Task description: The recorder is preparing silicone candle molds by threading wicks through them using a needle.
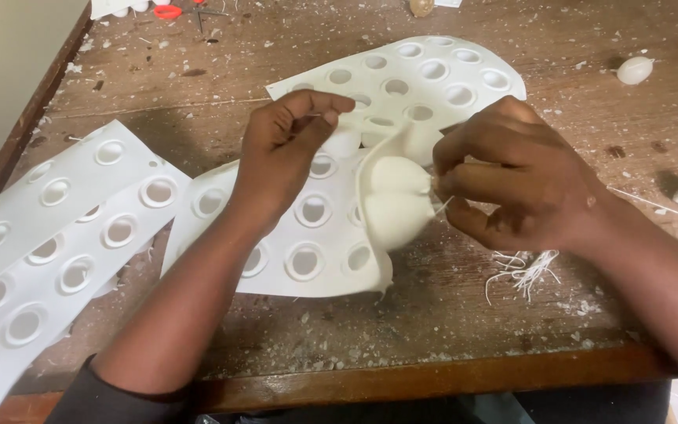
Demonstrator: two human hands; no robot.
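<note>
A white flexible mould sheet [308, 259] with several round cavities lies on the wooden table [464, 314]. Its right edge is folded up, so two rounded cavity bulges [392, 196] stick out. My left hand [284, 149] presses down on the sheet's middle, fingers curled over the fold. My right hand [512, 177] pinches a thin white wick [442, 206] at the tip of the bulging cavities.
A second white mould sheet [56, 235] lies at the left. A loose bundle of white wick strings [523, 271] rests under my right wrist. One white egg-shaped candle [635, 70] sits far right, red-handled scissors [168, 11] at the top. Wax crumbs cover the table.
</note>
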